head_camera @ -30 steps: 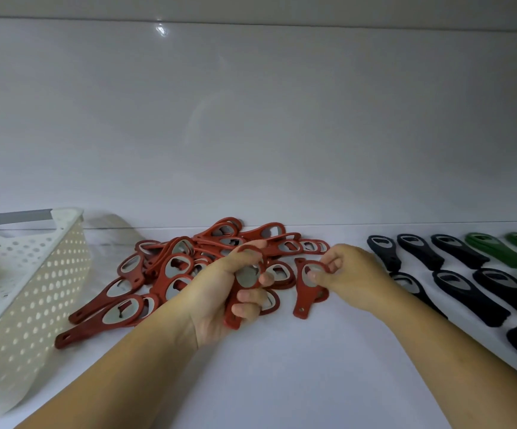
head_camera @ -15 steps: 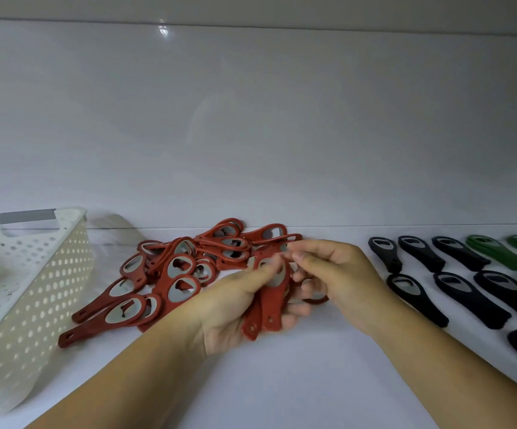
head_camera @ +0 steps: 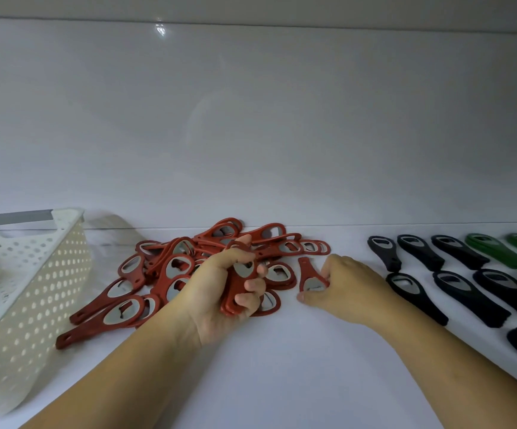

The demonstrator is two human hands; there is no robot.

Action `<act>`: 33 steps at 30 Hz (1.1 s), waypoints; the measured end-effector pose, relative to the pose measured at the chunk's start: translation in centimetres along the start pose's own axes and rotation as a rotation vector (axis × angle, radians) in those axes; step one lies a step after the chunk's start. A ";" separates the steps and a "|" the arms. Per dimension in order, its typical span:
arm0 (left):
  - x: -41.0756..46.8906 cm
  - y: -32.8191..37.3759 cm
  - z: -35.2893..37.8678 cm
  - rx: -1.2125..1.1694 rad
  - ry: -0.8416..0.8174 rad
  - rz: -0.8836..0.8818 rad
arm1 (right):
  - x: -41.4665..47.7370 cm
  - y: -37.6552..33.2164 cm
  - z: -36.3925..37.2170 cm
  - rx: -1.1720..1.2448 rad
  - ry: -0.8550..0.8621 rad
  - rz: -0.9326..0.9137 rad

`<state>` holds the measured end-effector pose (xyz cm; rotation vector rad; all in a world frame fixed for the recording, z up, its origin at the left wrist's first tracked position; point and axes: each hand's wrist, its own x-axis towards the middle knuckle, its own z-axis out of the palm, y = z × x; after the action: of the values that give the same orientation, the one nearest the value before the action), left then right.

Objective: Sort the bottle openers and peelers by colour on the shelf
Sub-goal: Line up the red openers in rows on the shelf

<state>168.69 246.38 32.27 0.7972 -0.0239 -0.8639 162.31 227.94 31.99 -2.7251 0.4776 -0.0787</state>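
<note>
Head view. Left hand (head_camera: 217, 292) clenched round a red stack (head_camera: 241, 270) beside the red pile (head_camera: 170, 267); right hand (head_camera: 346, 286) pinches one opener (head_camera: 307, 269) lying on the shelf (head_camera: 282, 366). Step: gathering reds. Next, probably: lift it and align it onto the stack.

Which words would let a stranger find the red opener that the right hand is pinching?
Find the heap of red openers in the middle of the white shelf. Just off its right edge one red opener lies apart, narrow end pointing away. Only this one is pinched at its metal head by the right hand.
</note>
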 end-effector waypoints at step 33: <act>0.0 -1.3 0.5 0.316 -0.105 0.156 | -2.7 -2.1 -1.4 0.721 0.059 -0.328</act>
<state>167.62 245.60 31.83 1.0298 -0.3182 -0.7620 160.26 230.17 34.05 -2.0621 -0.0061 -0.3446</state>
